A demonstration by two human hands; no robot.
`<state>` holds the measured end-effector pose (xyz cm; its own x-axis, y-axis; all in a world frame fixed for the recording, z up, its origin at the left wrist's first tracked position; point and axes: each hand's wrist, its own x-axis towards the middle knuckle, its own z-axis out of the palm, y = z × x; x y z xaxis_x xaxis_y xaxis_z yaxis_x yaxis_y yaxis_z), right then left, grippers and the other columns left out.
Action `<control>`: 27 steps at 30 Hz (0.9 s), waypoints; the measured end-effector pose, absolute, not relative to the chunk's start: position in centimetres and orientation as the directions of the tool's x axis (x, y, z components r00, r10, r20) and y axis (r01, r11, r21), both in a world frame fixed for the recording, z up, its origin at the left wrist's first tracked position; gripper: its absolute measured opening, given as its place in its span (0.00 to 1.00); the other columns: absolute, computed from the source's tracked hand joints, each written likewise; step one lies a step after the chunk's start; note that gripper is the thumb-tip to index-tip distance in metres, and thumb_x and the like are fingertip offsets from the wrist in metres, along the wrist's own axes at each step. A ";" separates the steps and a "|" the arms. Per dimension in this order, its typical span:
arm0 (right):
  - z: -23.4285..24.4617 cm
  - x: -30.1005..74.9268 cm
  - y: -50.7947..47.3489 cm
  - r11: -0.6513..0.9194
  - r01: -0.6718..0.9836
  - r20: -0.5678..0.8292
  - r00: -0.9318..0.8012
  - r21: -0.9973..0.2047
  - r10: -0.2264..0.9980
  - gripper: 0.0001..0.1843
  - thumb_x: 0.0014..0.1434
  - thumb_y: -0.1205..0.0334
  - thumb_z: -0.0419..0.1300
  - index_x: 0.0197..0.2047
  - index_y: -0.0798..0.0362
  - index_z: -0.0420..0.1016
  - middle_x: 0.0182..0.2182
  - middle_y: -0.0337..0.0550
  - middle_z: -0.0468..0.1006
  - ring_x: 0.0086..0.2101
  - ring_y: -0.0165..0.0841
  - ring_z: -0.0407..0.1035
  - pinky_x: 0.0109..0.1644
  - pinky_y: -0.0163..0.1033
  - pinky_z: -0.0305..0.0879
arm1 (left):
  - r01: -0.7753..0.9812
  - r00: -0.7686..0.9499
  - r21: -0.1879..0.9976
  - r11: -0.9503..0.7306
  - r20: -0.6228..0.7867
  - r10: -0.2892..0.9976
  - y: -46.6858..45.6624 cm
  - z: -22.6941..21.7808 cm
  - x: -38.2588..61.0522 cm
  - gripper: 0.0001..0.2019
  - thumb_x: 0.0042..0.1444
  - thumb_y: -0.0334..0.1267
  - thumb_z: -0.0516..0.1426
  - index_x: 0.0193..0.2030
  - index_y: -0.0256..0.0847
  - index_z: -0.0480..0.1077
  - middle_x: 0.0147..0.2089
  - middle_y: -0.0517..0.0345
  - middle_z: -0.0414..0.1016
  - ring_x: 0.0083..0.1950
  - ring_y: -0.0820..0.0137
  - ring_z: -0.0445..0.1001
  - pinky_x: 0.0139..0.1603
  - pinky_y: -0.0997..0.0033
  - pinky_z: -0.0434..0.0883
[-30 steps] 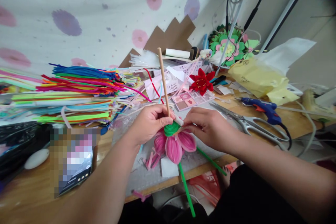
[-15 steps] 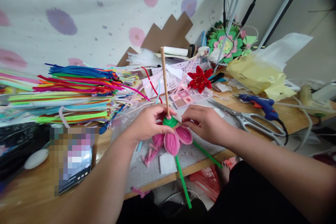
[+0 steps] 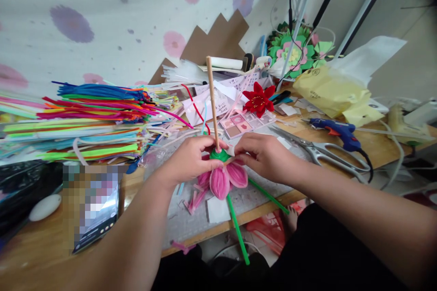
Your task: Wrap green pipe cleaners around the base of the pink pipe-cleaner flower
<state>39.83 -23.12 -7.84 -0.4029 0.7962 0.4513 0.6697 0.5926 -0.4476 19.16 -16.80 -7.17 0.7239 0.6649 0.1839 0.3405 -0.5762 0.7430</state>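
Observation:
A pink pipe-cleaner flower [image 3: 222, 179] with a green wound base hangs upside down on a wooden stick [image 3: 212, 100] that points up. My left hand [image 3: 188, 160] is closed around the flower's base and the foot of the stick. From the right, my right hand [image 3: 264, 157] pinches at the green base, thumb and fingers pressed together on it. Two green pipe cleaners [image 3: 237, 229] trail from the flower down past the table's front edge.
Piles of coloured pipe cleaners [image 3: 88, 118] fill the left. A phone [image 3: 94, 209] lies at the front left. Scissors [image 3: 327, 153] and a blue glue gun [image 3: 336, 131] lie to the right, a red flower [image 3: 258, 99] and a pink palette [image 3: 246, 122] behind.
The view shifted slightly; both hands and the flower sit a little higher and further left in the picture. Their grip on the flower's base is unchanged.

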 end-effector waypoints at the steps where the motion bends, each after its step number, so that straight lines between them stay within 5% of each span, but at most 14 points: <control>1: -7.8 39.8 -23.1 0.594 0.670 0.451 -0.404 -0.446 0.795 0.06 0.54 0.74 0.57 0.32 0.56 0.73 0.28 0.41 0.72 0.28 0.28 0.65 0.33 0.32 0.58 | 0.333 0.727 0.758 -0.561 0.172 0.664 -16.8 -7.2 19.1 0.11 0.47 0.33 0.62 0.39 0.39 0.72 0.44 0.55 0.76 0.45 0.65 0.74 0.46 0.68 0.71; 27: -7.2 40.3 -23.1 0.630 0.673 0.487 -0.430 -0.388 0.760 0.08 0.57 0.73 0.55 0.34 0.58 0.76 0.31 0.46 0.73 0.32 0.31 0.67 0.37 0.35 0.62 | 0.379 0.657 0.697 -0.608 0.260 0.708 -17.4 -7.6 19.6 0.16 0.42 0.25 0.56 0.41 0.37 0.71 0.40 0.54 0.74 0.39 0.68 0.74 0.39 0.71 0.71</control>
<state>40.27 -23.14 -7.16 -0.4299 0.7600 0.4875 0.6733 0.6296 -0.3878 19.56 -17.40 -7.62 0.6570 0.7078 0.2595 0.3794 -0.6079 0.6974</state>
